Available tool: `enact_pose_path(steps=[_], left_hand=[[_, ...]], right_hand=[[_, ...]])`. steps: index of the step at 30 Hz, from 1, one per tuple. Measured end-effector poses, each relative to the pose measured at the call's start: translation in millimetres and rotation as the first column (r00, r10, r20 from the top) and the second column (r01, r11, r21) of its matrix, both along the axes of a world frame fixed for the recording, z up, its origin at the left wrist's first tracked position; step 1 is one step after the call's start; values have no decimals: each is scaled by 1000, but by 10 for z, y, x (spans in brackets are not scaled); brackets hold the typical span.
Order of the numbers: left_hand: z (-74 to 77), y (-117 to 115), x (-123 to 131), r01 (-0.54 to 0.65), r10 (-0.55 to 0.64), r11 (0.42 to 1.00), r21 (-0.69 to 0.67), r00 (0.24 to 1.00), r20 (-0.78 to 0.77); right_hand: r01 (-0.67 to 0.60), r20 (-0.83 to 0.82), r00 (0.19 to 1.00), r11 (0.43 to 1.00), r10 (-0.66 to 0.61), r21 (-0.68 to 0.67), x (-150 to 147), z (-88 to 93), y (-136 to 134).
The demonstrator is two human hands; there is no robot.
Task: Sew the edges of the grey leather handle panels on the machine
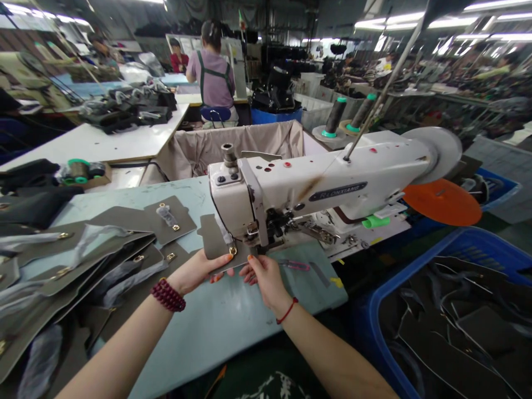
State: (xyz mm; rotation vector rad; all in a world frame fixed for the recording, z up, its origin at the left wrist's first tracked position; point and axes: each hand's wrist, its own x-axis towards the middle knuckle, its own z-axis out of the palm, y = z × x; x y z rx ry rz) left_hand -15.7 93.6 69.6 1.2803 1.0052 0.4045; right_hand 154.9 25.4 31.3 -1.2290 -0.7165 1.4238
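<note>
A white sewing machine (307, 180) stands on the pale green table. Under its head lies a grey-brown flat piece (213, 238) with a gold metal fitting (233, 251) and some clear plastic wrap. My left hand (199, 270), with a dark red bead bracelet on the wrist, grips the piece's near edge between thumb and fingers. Close to the needle area, my right hand (266, 277) pinches the same edge, thumb on top and fingers partly curled beneath. The needle itself is too small to make out.
Similar grey-brown pieces (89, 249) with wrapped fittings are piled at the left. Pink-handled snips (297, 265) lie right of my right hand. A blue basket (376, 310) at the right holds more pieces. Beyond the cloth-lined bin (241, 138) sits a person (214, 77) facing away.
</note>
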Motion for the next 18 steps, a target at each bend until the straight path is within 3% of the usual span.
enact_pose_path(steps=[7,18], left_hand=[[-73,33,-20,0,0,999,34,1000,5],[-62,100,-25,16,-15,995,97,1000,-19]], right_hand=[[71,-9,997,997,-71,-11,-60,-12,29],[152,-45,987,987,-154,-43,-171,-40,98]])
